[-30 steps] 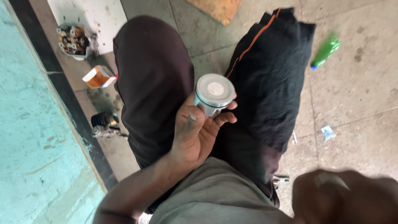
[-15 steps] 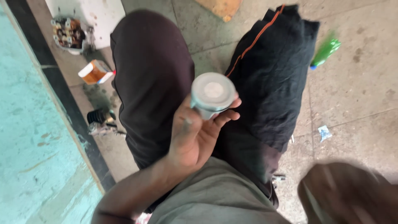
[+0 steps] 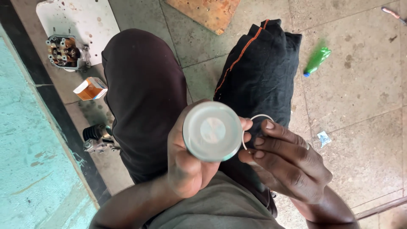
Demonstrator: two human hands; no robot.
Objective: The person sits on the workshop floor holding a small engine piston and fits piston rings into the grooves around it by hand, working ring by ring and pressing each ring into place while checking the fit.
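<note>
Where the person sits, the ground is a floor of worn grey concrete slabs (image 3: 360, 97), stained and crossed by joints, with a turquoise painted wall (image 3: 25, 169) and a dark strip at its foot running down the left side. Over that floor spread the person's two legs in dark trousers (image 3: 146, 101), the right leg's cloth edged with an orange seam. At the top left lies a white plate (image 3: 87, 19), spotted with rust, and on its corner stands a metal engine part (image 3: 63, 51) with coppery fittings. A rusty orange board (image 3: 207, 12) lies at the top edge. Just beside the left knee sits a small orange-and-white box (image 3: 90, 89), and nearer the wall a dark finned metal part (image 3: 96, 139). Well apart on the right lies a green plastic bottle (image 3: 317, 60), and lower down a scrap of paper (image 3: 324, 138). Above the lap, the left hand (image 3: 186, 169) is curled around a round silver metal cylinder (image 3: 212, 131), its flat, dull grey end face turned up toward the camera, the thumb along its left side. Just beside it, the right hand (image 3: 288, 163) pinches a thin, pale open wire ring (image 3: 254, 123) between its fingertips, the ring touching the cylinder's right rim.
</note>
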